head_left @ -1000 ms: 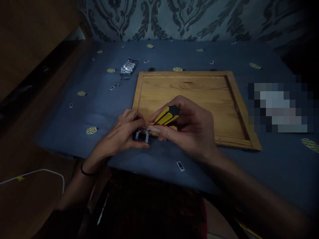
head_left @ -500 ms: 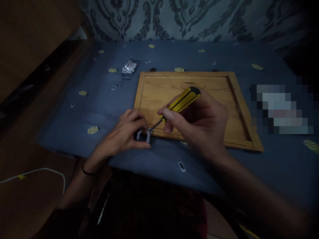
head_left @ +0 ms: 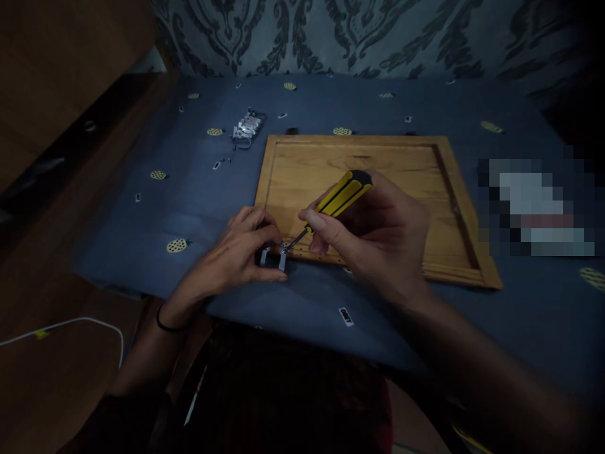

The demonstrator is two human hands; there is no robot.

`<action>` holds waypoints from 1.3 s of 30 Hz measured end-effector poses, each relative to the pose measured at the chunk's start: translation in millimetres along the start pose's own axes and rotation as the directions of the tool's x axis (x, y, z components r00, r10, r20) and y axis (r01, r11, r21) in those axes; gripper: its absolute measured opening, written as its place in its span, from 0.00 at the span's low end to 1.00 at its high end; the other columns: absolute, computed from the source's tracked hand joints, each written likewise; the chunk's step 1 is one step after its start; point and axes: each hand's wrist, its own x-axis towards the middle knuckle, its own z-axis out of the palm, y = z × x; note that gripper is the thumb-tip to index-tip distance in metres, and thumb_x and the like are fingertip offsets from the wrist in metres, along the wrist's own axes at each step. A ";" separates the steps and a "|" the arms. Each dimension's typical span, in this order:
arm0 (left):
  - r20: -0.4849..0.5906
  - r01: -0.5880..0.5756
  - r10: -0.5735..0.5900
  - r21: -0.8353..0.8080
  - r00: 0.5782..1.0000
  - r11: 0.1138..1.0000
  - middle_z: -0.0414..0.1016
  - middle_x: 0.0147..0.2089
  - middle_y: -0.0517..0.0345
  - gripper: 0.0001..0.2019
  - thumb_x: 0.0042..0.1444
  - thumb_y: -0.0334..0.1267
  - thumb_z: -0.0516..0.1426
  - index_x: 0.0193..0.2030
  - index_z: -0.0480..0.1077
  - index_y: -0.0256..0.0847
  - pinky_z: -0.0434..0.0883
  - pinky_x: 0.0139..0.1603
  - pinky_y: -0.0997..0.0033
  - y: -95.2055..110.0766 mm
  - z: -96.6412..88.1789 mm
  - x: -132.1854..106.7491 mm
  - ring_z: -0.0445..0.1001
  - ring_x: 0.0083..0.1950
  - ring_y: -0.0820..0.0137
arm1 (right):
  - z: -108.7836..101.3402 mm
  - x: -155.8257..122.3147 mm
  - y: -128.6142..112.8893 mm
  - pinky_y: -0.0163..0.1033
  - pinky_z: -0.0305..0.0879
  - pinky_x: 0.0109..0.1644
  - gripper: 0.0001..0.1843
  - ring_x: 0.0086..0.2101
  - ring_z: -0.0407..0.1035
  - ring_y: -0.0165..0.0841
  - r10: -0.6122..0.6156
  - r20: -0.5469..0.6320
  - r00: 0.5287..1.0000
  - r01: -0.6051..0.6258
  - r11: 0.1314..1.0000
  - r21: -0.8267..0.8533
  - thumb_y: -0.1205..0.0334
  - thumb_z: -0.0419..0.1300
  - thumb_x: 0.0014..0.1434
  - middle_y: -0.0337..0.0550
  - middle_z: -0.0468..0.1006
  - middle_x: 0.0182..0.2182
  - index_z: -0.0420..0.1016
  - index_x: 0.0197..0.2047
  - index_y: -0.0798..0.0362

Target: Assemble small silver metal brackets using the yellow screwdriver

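My right hand (head_left: 378,233) is closed around a yellow and black screwdriver (head_left: 343,194). The screwdriver's tip meets the top of a small metal hook (head_left: 282,260) at the front left edge of a framed wooden board (head_left: 326,170). A second metal hook (head_left: 264,255) sits just left of it, partly behind fingers. My left hand (head_left: 236,252) is curled about these hooks, fingers over the board's edge and thumb at the lower end of the right-hand hook. Small dark holes run along the board's front edge to the right of the hooks.
A pile of metal hooks (head_left: 248,126) lies behind the board's left corner, with tiny screws (head_left: 229,161) nearby. A blurred-out object (head_left: 534,202) is at the right. Blue pineapple-print cloth (head_left: 189,208) covers the surface; its front edge is close to me.
The screwdriver handle and my right hand have tilted and shifted slightly left and down. The tip stays at the hook, and my left hand keeps its place.
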 end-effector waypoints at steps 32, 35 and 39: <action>0.027 0.011 -0.011 -0.006 1.000 1.000 0.73 0.55 0.51 0.23 0.56 0.56 0.70 0.50 0.77 0.43 0.66 0.66 0.49 2.7 -3.4 0.5 0.67 0.60 0.53 | -0.8 0.2 -5.2 0.34 0.75 0.24 0.11 0.22 0.72 0.26 0.054 0.103 0.993 -0.054 0.999 -0.002 0.54 0.75 0.59 0.34 0.83 0.33 0.78 0.36 0.47; 0.029 0.021 -0.021 -0.002 0.999 1.000 0.73 0.55 0.50 0.24 0.55 0.56 0.71 0.50 0.77 0.43 0.66 0.66 0.49 3.1 -2.8 0.8 0.68 0.61 0.52 | -1.4 0.4 -4.7 0.35 0.74 0.23 0.13 0.23 0.73 0.27 0.050 0.094 0.994 -0.052 0.999 0.011 0.55 0.75 0.58 0.35 0.83 0.34 0.76 0.34 0.47; 0.023 0.024 -0.024 -0.002 0.999 1.000 0.73 0.56 0.50 0.24 0.55 0.56 0.71 0.51 0.78 0.43 0.67 0.64 0.50 3.7 -2.3 0.9 0.67 0.60 0.53 | -2.2 0.8 -5.1 0.36 0.74 0.22 0.14 0.23 0.74 0.28 0.050 0.116 0.992 -0.055 0.998 0.040 0.55 0.76 0.57 0.35 0.83 0.34 0.75 0.35 0.46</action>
